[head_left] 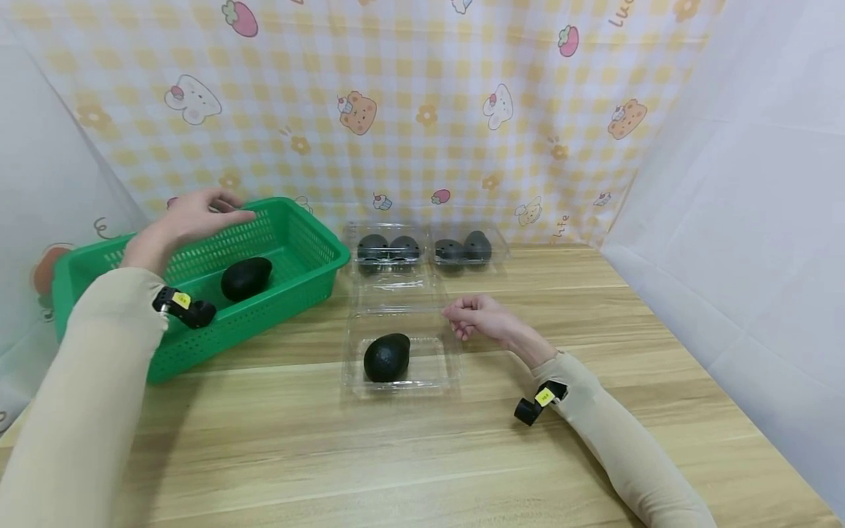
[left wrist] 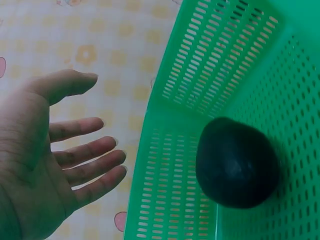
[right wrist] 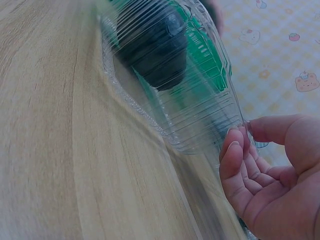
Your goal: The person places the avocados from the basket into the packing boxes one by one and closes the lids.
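Observation:
My left hand (head_left: 194, 216) hovers over the back rim of a green plastic basket (head_left: 300, 304), its fingers spread and holding nothing in the left wrist view. One dark avocado (head_left: 246, 279) lies on the basket's floor. In front of me on the table stands an open clear plastic clamshell box (head_left: 430, 361). Another dark avocado (head_left: 386, 358) sits in the left half of its front tray. With thumb and fingertips, my right hand (head_left: 485, 320) pinches the box's right edge, as the right wrist view (right wrist: 275, 185) shows.
Behind the open box stand two clear boxes, a left one (head_left: 388, 229) and a right one (head_left: 499, 248), each with two dark avocados inside. A checked cloth (head_left: 422, 154) hangs behind the wooden table (head_left: 422, 462). White sheets (head_left: 739, 183) hang at the sides.

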{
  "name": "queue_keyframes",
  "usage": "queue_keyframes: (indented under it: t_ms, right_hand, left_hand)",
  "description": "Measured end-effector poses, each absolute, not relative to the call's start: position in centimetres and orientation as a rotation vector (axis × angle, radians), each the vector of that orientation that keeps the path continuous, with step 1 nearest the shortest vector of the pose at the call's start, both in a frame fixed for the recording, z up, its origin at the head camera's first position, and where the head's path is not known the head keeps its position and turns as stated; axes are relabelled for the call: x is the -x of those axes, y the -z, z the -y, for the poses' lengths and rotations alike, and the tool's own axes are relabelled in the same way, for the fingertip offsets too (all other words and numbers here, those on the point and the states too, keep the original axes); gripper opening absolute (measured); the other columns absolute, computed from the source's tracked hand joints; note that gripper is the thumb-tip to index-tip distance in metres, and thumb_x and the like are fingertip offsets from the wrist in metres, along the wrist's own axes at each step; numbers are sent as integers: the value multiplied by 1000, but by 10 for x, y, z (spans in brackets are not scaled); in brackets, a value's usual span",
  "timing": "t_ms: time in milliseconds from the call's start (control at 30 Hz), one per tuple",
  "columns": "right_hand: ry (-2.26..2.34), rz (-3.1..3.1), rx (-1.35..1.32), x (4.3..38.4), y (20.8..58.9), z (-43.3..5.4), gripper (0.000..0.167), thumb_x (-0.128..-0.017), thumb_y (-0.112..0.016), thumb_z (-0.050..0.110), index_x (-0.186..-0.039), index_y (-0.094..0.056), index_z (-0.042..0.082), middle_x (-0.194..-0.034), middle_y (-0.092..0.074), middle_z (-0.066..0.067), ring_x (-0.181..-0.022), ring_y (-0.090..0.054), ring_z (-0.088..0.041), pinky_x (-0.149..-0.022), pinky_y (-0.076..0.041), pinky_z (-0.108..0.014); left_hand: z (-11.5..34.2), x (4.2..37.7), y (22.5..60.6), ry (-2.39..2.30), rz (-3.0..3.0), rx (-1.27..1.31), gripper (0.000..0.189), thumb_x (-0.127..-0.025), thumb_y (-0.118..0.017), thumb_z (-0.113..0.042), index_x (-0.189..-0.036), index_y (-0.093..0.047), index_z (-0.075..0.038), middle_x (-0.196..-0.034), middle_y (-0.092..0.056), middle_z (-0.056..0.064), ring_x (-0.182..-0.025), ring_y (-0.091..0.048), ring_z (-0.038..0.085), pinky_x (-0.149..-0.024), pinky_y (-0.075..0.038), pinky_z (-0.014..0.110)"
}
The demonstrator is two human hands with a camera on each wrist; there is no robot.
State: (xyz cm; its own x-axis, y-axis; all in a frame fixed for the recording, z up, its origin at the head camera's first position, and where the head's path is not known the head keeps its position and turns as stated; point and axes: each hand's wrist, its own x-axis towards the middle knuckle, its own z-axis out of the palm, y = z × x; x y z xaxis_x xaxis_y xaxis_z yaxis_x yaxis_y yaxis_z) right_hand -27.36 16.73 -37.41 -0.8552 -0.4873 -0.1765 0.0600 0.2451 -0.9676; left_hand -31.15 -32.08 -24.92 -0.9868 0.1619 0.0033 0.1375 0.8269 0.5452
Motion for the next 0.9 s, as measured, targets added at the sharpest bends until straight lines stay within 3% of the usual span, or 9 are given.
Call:
queue_keyframes:
  t_ms: [267, 500, 900]
  right_hand:
    - [1644, -2074, 398, 273, 374, -167, 24, -101, -60, 11, -101, -56, -13, -78, -60, -5, -66, -59, -12, -61, -50, -21]
    - [1636, -2075, 412, 273, 372, -168, 25, -101, -60, 12, -97, -56, -12, -78, -59, -6, -66, -59, -13, -61, -50, -21]
    - [1640, -2069, 409, 273, 372, -167, 24, -101, -61, 12, -98, -56, -11, -77, -59, -4, -66, -59, -13, -61, -50, -21]
  left_hand:
    - [328, 316, 250, -802, -2941, -261, 77, -102, -50, -55, -144, -37, 8, -141, -38, 40, -130, -35, 55, -102, -32, 69]
    - [332, 317, 255, -820, -2890, -289, 74, -102, -54, -51, -144, -36, 7, -142, -38, 41, -123, -46, 55, -97, -40, 66]
    - [338, 325, 261, -818, -2879, -308, 74, -102, -54, -51, -146, -35, 6, -143, -37, 40, -120, -49, 55, -96, -41, 66]
